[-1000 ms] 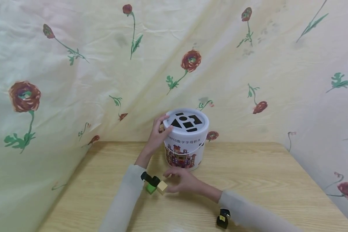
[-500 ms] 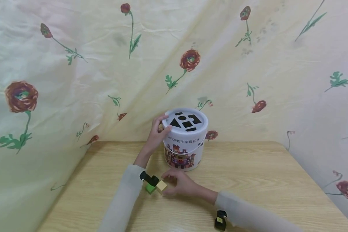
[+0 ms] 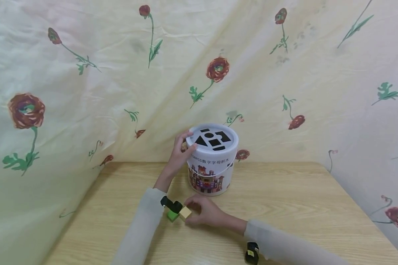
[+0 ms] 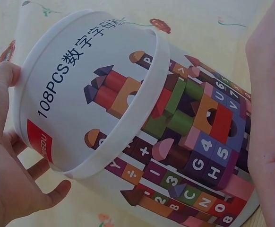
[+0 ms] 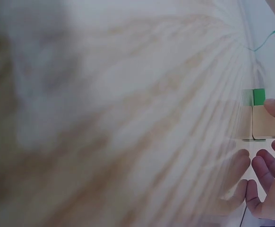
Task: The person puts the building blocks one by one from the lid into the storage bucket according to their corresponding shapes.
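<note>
A white lidded block bucket [image 3: 209,158] stands at the back of the table, with cut-out shapes in its lid. My left hand [image 3: 178,156] holds its left side by the rim, thumb in front and fingers round the side. In the left wrist view that hand [image 4: 5,165] lies along the lid edge. Nearer me, a pale wooden cube [image 3: 185,213] sits beside a green block [image 3: 172,216]. My right hand [image 3: 205,212] reaches round the cube from the right. In the right wrist view the thumb meets the cube [image 5: 266,124]; the other fingers stay spread, slightly apart from it.
The wooden table [image 3: 278,198] extends to both sides and meets a flowered cloth [image 3: 258,92] behind and around it. A thin white handle [image 4: 161,66] crosses the bucket's printed front. The left wrist's black camera [image 3: 176,207] partly covers the green block.
My right hand has shifted slightly left, bringing its thumb from behind the pale cube to its near right side. The left hand, bucket and both blocks look unmoved.
</note>
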A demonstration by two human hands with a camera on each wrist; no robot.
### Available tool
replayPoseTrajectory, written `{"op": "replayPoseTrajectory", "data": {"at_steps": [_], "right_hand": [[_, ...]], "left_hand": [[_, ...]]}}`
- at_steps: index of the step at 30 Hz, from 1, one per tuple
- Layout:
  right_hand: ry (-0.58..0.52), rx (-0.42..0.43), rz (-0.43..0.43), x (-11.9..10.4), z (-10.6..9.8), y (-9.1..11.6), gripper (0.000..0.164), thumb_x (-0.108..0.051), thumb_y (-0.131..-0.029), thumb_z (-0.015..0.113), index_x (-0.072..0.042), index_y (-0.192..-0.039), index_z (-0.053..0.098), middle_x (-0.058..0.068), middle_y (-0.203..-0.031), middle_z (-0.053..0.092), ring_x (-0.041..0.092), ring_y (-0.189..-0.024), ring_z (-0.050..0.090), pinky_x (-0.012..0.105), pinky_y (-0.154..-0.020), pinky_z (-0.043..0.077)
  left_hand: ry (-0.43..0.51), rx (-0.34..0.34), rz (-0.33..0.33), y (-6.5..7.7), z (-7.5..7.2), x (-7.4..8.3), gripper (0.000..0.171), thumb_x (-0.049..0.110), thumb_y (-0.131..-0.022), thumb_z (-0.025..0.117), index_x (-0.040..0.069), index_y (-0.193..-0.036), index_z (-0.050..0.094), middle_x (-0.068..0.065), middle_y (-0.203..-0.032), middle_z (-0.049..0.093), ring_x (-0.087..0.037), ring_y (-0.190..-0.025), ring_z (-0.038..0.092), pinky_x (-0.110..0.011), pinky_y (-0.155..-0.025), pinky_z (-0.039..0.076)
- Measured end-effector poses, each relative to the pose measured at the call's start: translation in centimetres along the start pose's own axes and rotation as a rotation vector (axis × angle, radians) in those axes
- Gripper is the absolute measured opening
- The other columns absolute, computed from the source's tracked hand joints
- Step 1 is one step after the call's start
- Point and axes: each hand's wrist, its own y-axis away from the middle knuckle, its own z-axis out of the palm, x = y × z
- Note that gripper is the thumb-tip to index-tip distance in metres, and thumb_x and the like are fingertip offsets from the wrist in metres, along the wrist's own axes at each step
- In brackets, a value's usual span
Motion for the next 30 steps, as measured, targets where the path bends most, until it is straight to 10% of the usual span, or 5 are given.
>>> {"op": "replayPoseTrajectory", "data": {"at_steps": [23, 30], "right_hand": [[0.273, 0.093, -0.021, -0.6, 0.3, 0.5, 0.037, -0.028, -0.078, 0.083, -0.018, -0.109, 0.066, -0.006, -0.106, 0.066, 0.014, -0.107, 0.049, 0.043, -0.101, 0.039], [0.366, 0.113, -0.022, -1.0, -0.4, 0.7, 0.04, -0.027, -0.074, 0.084, -0.017, -0.11, 0.068, -0.003, -0.106, 0.064, 0.013, -0.101, 0.047, 0.032, -0.09, 0.038]], "left_hand": [[0.004, 0.006, -0.011, 0.2, 0.1, 0.3, 0.059, 0.034, -0.097, 0.061, 0.019, -0.151, 0.042, -0.004, -0.16, 0.023, -0.033, -0.141, 0.033, -0.05, -0.106, 0.046], [0.004, 0.007, -0.007, 0.1, 0.2, 0.1, 0.059, 0.032, -0.097, 0.062, 0.017, -0.151, 0.042, -0.004, -0.161, 0.022, -0.031, -0.14, 0.034, -0.048, -0.105, 0.047]]}}
